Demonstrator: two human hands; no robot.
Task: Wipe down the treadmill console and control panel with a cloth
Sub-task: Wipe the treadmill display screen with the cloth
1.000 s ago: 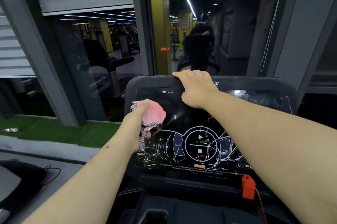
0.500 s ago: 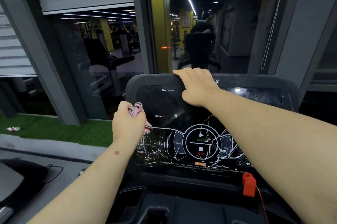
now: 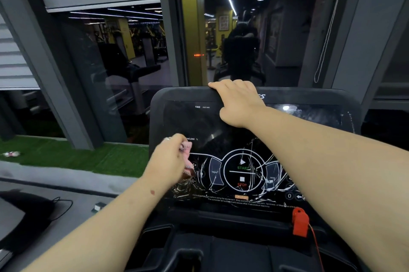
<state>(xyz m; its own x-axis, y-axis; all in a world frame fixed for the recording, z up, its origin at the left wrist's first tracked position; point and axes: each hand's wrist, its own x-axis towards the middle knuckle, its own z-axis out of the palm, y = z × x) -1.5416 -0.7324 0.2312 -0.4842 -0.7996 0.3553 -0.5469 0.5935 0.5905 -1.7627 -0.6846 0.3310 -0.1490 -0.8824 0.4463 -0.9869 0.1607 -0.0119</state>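
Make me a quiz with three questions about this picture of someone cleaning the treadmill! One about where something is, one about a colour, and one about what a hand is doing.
1. Where does the right hand rest?
A. on the top edge of the console
B. on the red clip
C. on the grass

2. What colour is the cloth?
A. blue
B. pink
C. green

3. What is the left hand doing?
A. hanging with nothing in it
B. pressing flat on the window
C. gripping the cloth against the screen

Answers:
1. A, its fingers hook over the top rim of the console.
2. B, pink fabric pokes out beside the fingers.
3. C, the fingers are curled round the bunched cloth at the left part of the control panel.
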